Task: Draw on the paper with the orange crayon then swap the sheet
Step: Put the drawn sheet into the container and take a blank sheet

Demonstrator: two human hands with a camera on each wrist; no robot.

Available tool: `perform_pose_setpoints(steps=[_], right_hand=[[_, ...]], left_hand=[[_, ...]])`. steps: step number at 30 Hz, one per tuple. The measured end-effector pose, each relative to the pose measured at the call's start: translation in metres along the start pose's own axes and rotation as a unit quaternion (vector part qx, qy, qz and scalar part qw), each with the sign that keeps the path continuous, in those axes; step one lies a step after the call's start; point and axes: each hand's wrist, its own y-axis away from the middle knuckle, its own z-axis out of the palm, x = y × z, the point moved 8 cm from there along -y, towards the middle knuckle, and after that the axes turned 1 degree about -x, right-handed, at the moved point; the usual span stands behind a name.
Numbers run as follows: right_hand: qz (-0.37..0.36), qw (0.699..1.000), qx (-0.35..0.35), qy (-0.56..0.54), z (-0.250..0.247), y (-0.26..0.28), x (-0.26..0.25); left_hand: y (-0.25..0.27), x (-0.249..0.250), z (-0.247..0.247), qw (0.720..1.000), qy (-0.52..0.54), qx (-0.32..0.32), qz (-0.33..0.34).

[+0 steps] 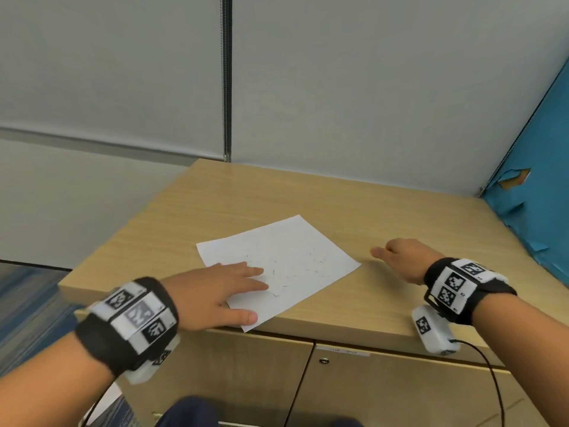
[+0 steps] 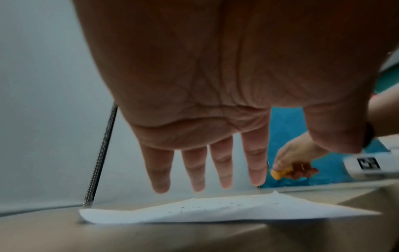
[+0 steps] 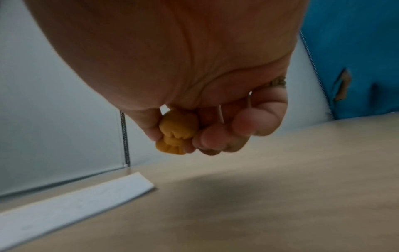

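Observation:
A white sheet of paper [image 1: 295,254] with faint dark scribbles lies at an angle on the wooden cabinet top [image 1: 277,195]. My left hand [image 1: 243,288] is spread over its near left part, fingers [image 2: 222,170] straight and thumb by the near edge; from the left wrist view I cannot tell whether the fingertips touch the sheet [image 2: 237,209]. My right hand [image 1: 397,257] hovers just above the bare wood to the right of the paper, thumb and fingers pinching a stubby, lumpy orange crayon [image 3: 176,134], whose tip shows past the fingers [image 2: 278,173].
Grey blinds with a bead chain [image 1: 227,87] back the cabinet, and a torn blue partition [image 1: 542,180] closes the right side. Cabinet doors [image 1: 385,392] run below the front edge. Carpeted floor [image 1: 27,303] lies to the left.

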Motion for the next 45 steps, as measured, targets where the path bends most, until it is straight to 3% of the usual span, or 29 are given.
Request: perform_pose_setpoints(steps=[5, 8, 12, 16, 23, 26, 31, 34, 38, 41, 45], right_hand=[[0.017, 0.993, -0.027, 0.11, 0.018, 0.014, 0.037], [0.013, 0.986, -0.009, 0.164, 0.014, 0.023, 0.031], [-0.041, 0.98, 0.044, 0.188, 0.009, 0.022, -0.004], [-0.08, 0.995, -0.023, 0.052, 0.027, 0.006, -0.043], [-0.104, 0.981, -0.086, 0.141, 0.044, 0.003, -0.078], [-0.146, 0.976, -0.093, 0.133, 0.05, 0.021, -0.092], [-0.219, 0.966, -0.064, 0.123, 0.061, 0.055, -0.116], [-0.256, 0.957, -0.048, 0.126, 0.069, 0.076, -0.13], [-0.286, 0.951, -0.032, 0.115, 0.076, 0.095, -0.151], [-0.297, 0.948, -0.031, 0.111, 0.08, 0.104, -0.164], [-0.32, 0.941, -0.035, 0.101, 0.089, 0.115, -0.178]], left_hand=[[0.019, -0.009, -0.023, 0.984, 0.076, 0.162, 0.001], [0.013, -0.01, -0.035, 0.973, 0.096, 0.209, -0.024], [0.009, 0.001, -0.039, 0.971, 0.076, 0.225, -0.036], [0.015, 0.009, -0.031, 0.967, 0.122, 0.215, -0.054], [0.063, -0.013, 0.005, 0.939, 0.272, 0.173, -0.116], [0.081, -0.03, 0.025, 0.906, 0.349, 0.18, -0.159], [0.111, -0.061, 0.041, 0.824, 0.432, 0.267, -0.251], [0.132, -0.077, 0.047, 0.756, 0.504, 0.31, -0.28], [0.148, -0.085, 0.061, 0.666, 0.618, 0.332, -0.254], [0.154, -0.099, 0.07, 0.629, 0.645, 0.361, -0.24], [0.164, -0.113, 0.077, 0.613, 0.647, 0.384, -0.241]])
